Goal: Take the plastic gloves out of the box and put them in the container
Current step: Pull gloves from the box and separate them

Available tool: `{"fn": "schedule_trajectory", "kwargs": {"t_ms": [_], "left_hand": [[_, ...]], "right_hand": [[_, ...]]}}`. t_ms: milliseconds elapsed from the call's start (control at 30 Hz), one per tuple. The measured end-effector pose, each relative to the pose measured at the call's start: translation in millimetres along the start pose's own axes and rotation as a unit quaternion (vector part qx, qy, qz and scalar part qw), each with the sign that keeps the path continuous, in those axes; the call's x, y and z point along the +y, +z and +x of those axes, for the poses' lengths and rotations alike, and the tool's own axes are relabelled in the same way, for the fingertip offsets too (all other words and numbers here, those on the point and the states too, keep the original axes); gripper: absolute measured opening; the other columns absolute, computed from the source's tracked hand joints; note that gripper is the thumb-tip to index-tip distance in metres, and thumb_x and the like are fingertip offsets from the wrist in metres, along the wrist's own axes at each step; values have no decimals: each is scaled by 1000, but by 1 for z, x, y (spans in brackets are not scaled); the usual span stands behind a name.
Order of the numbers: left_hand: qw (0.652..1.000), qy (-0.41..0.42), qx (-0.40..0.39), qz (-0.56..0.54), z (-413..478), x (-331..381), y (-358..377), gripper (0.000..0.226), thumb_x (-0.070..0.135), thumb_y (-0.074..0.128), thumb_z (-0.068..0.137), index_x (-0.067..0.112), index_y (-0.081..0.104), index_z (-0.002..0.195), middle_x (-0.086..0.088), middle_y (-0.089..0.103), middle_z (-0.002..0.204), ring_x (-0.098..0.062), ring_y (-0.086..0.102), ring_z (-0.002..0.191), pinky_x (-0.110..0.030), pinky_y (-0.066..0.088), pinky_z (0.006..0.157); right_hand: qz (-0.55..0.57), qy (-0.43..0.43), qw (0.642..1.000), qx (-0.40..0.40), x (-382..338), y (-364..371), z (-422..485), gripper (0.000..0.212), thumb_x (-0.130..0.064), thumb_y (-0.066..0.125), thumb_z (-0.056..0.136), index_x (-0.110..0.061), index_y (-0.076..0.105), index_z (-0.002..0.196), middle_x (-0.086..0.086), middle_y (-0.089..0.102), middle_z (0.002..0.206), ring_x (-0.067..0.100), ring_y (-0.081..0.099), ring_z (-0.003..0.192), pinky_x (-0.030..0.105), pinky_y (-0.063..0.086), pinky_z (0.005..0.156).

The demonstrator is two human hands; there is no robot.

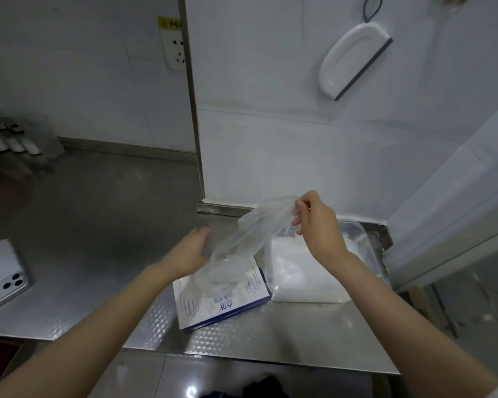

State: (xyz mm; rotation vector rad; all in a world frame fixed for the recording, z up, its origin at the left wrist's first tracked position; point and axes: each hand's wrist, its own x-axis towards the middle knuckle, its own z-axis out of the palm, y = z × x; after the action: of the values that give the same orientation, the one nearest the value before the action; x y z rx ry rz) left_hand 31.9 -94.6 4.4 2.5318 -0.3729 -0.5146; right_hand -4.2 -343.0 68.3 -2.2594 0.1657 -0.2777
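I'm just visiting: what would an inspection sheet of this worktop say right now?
Surface: steel counter, shiny, patterned front edge.
Job's things: glove box lying flat; clear container beside it, white pile inside; plastic glove held up above them.
Clutter: phone at left, face down; blurred bottles far left.
Hands: right hand pinches the glove; left hand blurred at its lower end, grip unclear.
Cables: nothing seen.
Surroundings: tiled wall, socket, hanging squeegee.

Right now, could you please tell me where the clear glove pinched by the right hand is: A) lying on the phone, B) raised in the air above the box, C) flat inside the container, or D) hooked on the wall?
B: the right hand pinches the glove, which hangs in the air, trailing down toward the box.
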Motion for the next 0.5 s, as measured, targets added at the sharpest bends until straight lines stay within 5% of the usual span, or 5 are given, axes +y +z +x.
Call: {"fn": "schedule_trajectory", "kwargs": {"t_ms": [67,200,333,433,500], "left_hand": [[991,31,44,-122,4,30,-14,66,2,61,86,8,30,144,-10,37,145,-23,36,135,-27,31,107],[974,97,-37,-204,6,90,-24,88,31,74,79,19,21,148,9,31,143,-8,31,135,-21,28,107],[968,170,-10,-182,19,116,-12,28,23,73,82,10,64,104,2,66,97,-9,61,88,-32,48,85],[944,161,34,-287,26,135,-6,14,4,61,90,-9,61,87,-5,67,75,-8,64,66,-24,51,70],[912,151,29,-379,27,149,-7,8,-1,54,92,-5,59,88,-6,67,76,-5,65,64,-17,51,65]], "right_hand": [[-4,-21,1000,-3,1,-8,1,18,-16,35,100,-16,48,87,-6,58,78,16,60,71,48,54,69],[-23,-62,997,-45,3,-22,1,17,-12,40,97,-15,53,87,-8,60,74,16,61,71,47,53,70],[-66,-84,992,-63,9,-35,5,17,-14,45,96,-19,53,83,-8,60,75,17,59,74,35,50,70],[81,4,996,-42,20,-43,7,6,-24,55,95,-20,54,99,-9,61,94,6,58,85,9,44,65],[162,69,979,-98,31,-46,4,33,-29,59,90,-19,47,119,-12,56,110,-1,55,99,3,43,74]]}}
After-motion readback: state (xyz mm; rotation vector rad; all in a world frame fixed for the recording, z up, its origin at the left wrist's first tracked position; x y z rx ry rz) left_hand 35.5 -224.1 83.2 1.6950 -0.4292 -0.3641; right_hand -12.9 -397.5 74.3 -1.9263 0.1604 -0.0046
